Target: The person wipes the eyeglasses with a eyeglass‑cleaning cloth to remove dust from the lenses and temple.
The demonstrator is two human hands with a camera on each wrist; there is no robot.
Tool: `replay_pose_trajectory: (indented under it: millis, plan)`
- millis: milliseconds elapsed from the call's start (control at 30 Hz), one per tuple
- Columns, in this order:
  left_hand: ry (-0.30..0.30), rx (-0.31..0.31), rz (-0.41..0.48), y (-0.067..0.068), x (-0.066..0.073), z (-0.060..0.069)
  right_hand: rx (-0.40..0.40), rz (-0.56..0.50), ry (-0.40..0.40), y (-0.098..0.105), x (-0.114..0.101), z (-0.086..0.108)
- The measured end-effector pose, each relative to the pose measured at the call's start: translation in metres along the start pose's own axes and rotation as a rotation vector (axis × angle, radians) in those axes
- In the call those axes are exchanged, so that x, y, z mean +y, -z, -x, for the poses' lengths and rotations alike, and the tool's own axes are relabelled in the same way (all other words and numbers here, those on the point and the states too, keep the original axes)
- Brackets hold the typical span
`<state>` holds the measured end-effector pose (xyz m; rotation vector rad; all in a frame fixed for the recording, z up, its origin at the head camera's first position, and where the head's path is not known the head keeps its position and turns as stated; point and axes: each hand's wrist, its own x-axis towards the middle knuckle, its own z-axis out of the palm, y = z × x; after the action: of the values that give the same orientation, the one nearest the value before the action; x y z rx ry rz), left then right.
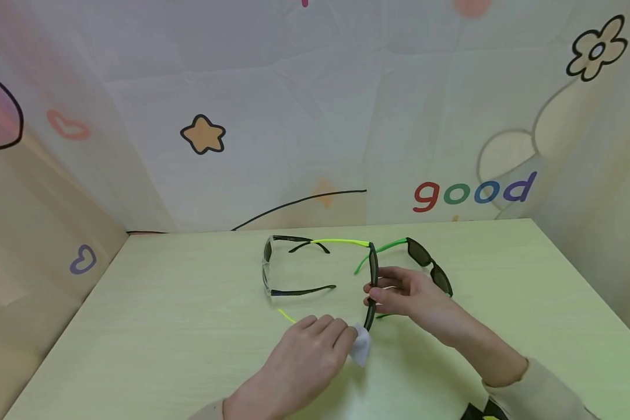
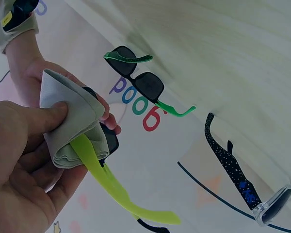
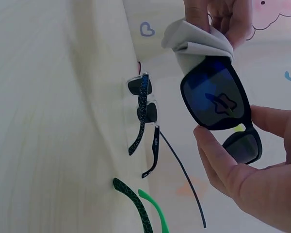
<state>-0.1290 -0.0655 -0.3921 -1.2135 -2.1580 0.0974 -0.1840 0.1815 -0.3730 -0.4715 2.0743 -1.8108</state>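
A pair of sunglasses [image 1: 374,265] with a black front and yellow-green temples is held up above the table. My right hand [image 1: 420,303] pinches the frame by its middle, thumb on one side and fingers on the other; in the right wrist view the dark lenses [image 3: 216,94] face the camera. With my left hand [image 1: 307,356] I grip a folded light grey cloth [image 2: 70,107]. It wraps the hinge end of the frame, where one yellow temple [image 2: 114,189] comes out from under it. In the right wrist view the cloth [image 3: 194,43] covers that end's outer corner.
Sunglasses with a clear front and dark speckled temples [image 1: 299,291] lie on the table [image 1: 136,326] behind the hands. Green-templed sunglasses [image 1: 419,252] rest beyond my right hand. A printed cloth backdrop [image 1: 304,128] rises at the table's back edge.
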Motion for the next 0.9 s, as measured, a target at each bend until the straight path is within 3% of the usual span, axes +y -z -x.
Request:
replay_pose_trajectory:
  millis: [567, 900]
  plan:
    - [0.052, 0.043, 0.108, -0.0061, 0.0082, -0.0060, 0.091, -0.069, -0.004, -0.0079, 0.0016, -0.0013]
    - [0.064, 0.012, 0.166, -0.0034, 0.0066, -0.0063, 0.107, -0.058, 0.001, -0.0065, -0.0013, -0.0003]
